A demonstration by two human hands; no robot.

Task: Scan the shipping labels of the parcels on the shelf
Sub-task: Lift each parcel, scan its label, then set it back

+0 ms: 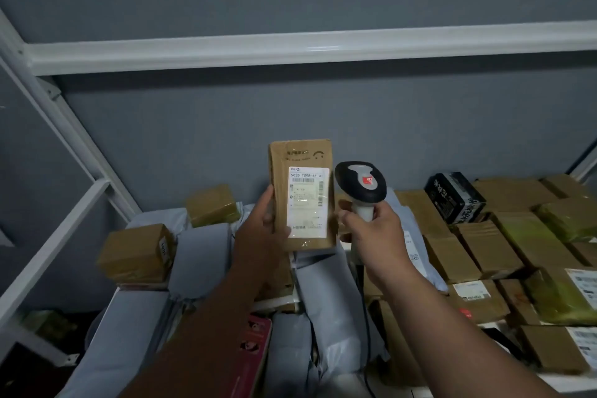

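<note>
At the far left a white shelf frame (pixel 61 229) slopes down beside a small brown box (pixel 137 252) and a heap of grey mailer bags (pixel 200 255) lying on the shelf. Moving in, the left hand (pixel 261 226) holds a flat brown parcel (pixel 302 194) upright above the pile, thumb along its left edge and fingers curled behind it, with one fingertip showing on the face near the lower left of the label. The parcel's long axis runs up and down, and its white shipping label (pixel 308 202) faces the camera, barcodes near the top and along the right margin. Just beside the parcel's right edge, the right hand (pixel 371 229) is wrapped round the pale grip of a handheld scanner (pixel 360 182), whose dark head sits level with the label's upper half. The head appears to point away toward the back wall rather than at the label, so the coming move likely turns on swinging the scanner leftward, or tilting the parcel toward it, to bring the barcode under the window. Further right, a black printed box (pixel 455 197) and rows of brown cartons (pixel 491 245) cover the shelf, several with labels still waiting.
</note>
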